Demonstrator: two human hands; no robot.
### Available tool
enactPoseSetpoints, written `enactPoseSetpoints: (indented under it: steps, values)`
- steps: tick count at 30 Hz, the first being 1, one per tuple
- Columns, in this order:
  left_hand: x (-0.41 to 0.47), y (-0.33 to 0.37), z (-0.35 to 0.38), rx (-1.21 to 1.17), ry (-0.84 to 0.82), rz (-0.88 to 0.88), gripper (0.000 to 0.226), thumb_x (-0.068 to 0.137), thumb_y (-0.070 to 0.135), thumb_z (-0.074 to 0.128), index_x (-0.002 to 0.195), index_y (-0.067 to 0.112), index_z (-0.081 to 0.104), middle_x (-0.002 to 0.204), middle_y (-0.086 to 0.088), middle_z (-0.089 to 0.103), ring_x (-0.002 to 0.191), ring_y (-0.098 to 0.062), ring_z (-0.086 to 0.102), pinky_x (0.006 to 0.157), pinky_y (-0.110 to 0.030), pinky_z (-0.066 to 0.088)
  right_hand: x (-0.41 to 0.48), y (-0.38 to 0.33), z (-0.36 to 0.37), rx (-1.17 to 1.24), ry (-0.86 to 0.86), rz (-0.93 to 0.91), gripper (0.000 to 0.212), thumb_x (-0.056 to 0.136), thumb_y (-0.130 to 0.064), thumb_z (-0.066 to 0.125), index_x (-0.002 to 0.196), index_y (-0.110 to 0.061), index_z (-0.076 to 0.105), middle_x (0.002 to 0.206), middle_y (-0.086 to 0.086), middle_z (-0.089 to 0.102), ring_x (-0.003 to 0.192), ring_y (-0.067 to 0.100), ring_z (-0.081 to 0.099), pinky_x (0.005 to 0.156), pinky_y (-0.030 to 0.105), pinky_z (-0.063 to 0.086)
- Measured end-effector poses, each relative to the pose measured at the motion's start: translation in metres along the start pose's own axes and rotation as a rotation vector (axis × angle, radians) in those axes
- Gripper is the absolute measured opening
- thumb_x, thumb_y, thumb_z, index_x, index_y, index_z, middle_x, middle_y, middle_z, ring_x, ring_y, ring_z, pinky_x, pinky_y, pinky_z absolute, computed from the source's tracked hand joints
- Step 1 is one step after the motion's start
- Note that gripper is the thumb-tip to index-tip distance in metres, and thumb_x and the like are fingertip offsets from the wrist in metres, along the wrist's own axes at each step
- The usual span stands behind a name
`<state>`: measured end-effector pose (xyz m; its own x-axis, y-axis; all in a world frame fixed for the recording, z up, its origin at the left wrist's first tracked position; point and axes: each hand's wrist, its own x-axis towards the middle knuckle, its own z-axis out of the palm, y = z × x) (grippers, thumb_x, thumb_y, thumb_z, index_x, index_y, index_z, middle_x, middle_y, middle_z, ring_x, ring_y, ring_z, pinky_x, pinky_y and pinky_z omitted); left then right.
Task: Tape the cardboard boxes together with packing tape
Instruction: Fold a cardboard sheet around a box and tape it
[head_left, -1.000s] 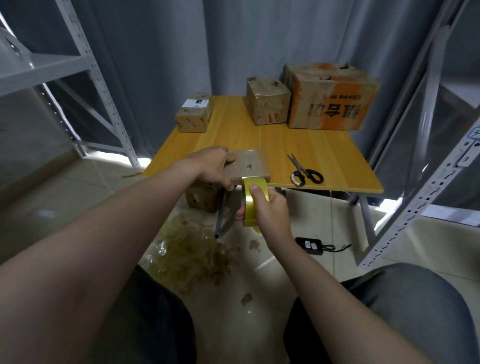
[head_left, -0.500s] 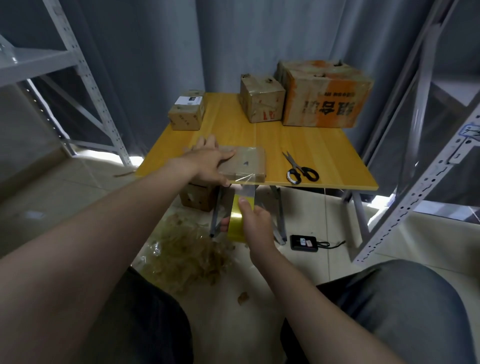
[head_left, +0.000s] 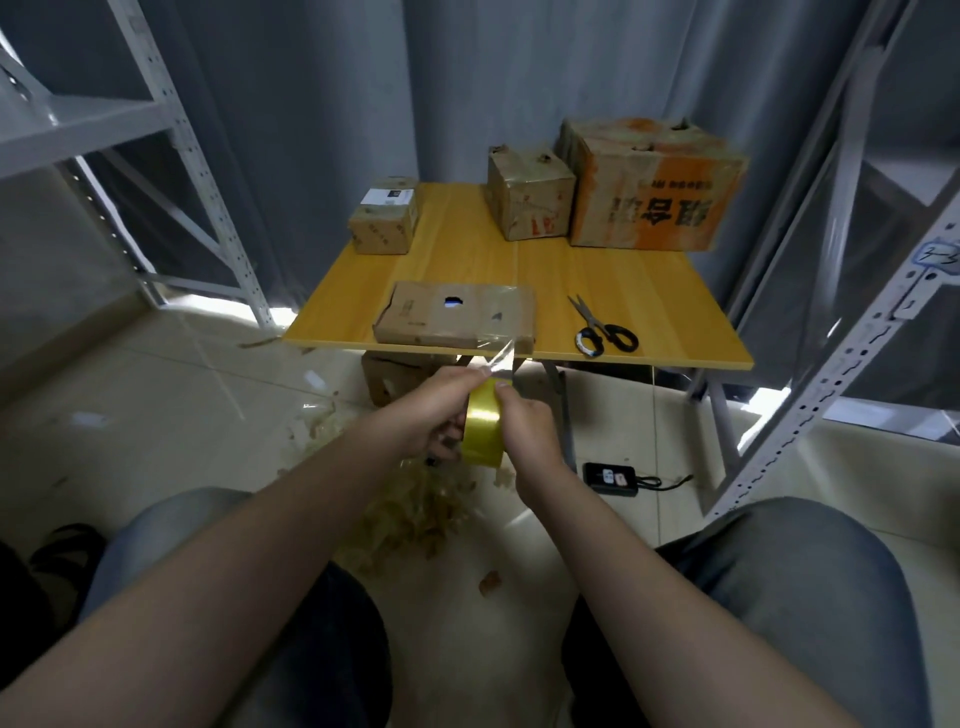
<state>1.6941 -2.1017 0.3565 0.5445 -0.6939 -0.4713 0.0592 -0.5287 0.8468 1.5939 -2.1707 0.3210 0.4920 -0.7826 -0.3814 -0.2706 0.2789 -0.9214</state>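
A flat cardboard box lies at the near edge of the yellow table, with a clear strip of tape running from its front face down to a yellow tape roll. The roll is held below the table edge between both hands. My right hand grips the roll from the right. My left hand holds it from the left and pinches the tape strip near the roll's top. Both hands are off the box.
Black-handled scissors lie on the table right of the flat box. Three more boxes stand at the back: a small one, a medium one and a large orange-printed one. Tape scraps and a black device lie on the floor. Metal shelving flanks both sides.
My left hand left the flat box's top and came down to the roll. The roll was pulled back below the table edge, drawing out tape.
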Motion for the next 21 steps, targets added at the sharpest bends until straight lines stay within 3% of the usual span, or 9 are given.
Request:
enactPoseSetpoints:
  steps: [2, 4, 6, 9, 13, 17, 21]
  values:
    - [0.003, -0.002, 0.004, -0.137, -0.001, -0.008, 0.032, 0.106, 0.044, 0.054, 0.131, 0.027, 0.063, 0.108, -0.019, 0.070, 0.093, -0.035, 0.068, 0.071, -0.042, 0.058, 0.001, -0.007, -0.008, -0.113, -0.036, -0.006, 0.051, 0.101, -0.058, 0.048, 0.119, -0.012, 0.064, 0.107, 0.007, 0.067, 0.099, 0.025, 0.063, 0.086, 0.039, 0.049]
    - [0.006, -0.002, 0.006, -0.175, 0.034, 0.013, 0.028, 0.105, 0.035, 0.058, 0.127, 0.022, 0.067, 0.102, -0.019, 0.072, 0.083, -0.033, 0.070, 0.062, -0.038, 0.059, 0.004, -0.018, -0.025, -0.368, -0.012, -0.072, 0.052, 0.100, -0.063, 0.042, 0.100, -0.017, 0.066, 0.107, 0.007, 0.068, 0.101, 0.028, 0.063, 0.089, 0.040, 0.051]
    - [0.007, -0.002, 0.005, -0.146, 0.072, 0.039, 0.018, 0.104, 0.031, 0.059, 0.118, 0.024, 0.068, 0.085, -0.011, 0.072, 0.061, -0.024, 0.072, 0.046, -0.031, 0.056, 0.009, -0.035, -0.048, -0.631, 0.123, -0.198, 0.053, 0.097, -0.061, 0.044, 0.085, -0.015, 0.066, 0.097, 0.007, 0.071, 0.095, 0.033, 0.065, 0.080, 0.039, 0.050]
    - [0.011, -0.003, 0.004, -0.151, 0.115, 0.055, 0.006, 0.103, 0.025, 0.062, 0.100, 0.029, 0.065, 0.071, -0.002, 0.071, 0.048, -0.017, 0.069, 0.044, -0.029, 0.055, 0.022, -0.068, -0.081, -0.705, 0.303, -0.316, 0.043, 0.099, -0.048, 0.052, 0.085, -0.011, 0.068, 0.083, 0.005, 0.066, 0.085, 0.034, 0.064, 0.065, 0.035, 0.041]
    - [0.010, -0.004, 0.005, -0.129, 0.125, 0.047, 0.010, 0.101, 0.026, 0.061, 0.105, 0.023, 0.070, 0.073, -0.004, 0.064, 0.042, -0.014, 0.064, 0.042, -0.028, 0.053, 0.043, -0.098, -0.106, -0.989, 0.379, -0.293, 0.032, 0.096, -0.044, 0.066, 0.086, -0.013, 0.066, 0.100, 0.010, 0.066, 0.090, 0.034, 0.065, 0.064, 0.033, 0.039]
    - [0.010, -0.002, 0.008, -0.104, 0.135, 0.022, 0.016, 0.102, 0.033, 0.060, 0.114, 0.025, 0.069, 0.083, -0.006, 0.069, 0.064, -0.018, 0.069, 0.049, -0.027, 0.055, 0.055, -0.104, -0.108, -1.195, 0.361, -0.227, 0.032, 0.091, -0.046, 0.074, 0.082, -0.018, 0.060, 0.095, 0.007, 0.064, 0.083, 0.029, 0.060, 0.058, 0.031, 0.038]
    - [0.011, -0.004, 0.010, -0.141, 0.156, 0.040, 0.019, 0.101, 0.036, 0.063, 0.118, 0.028, 0.069, 0.098, -0.004, 0.068, 0.081, -0.021, 0.066, 0.054, -0.025, 0.049, 0.059, -0.110, -0.106, -1.198, 0.335, -0.218, 0.036, 0.087, -0.045, 0.079, 0.079, -0.016, 0.059, 0.086, 0.005, 0.064, 0.072, 0.023, 0.058, 0.052, 0.029, 0.035]
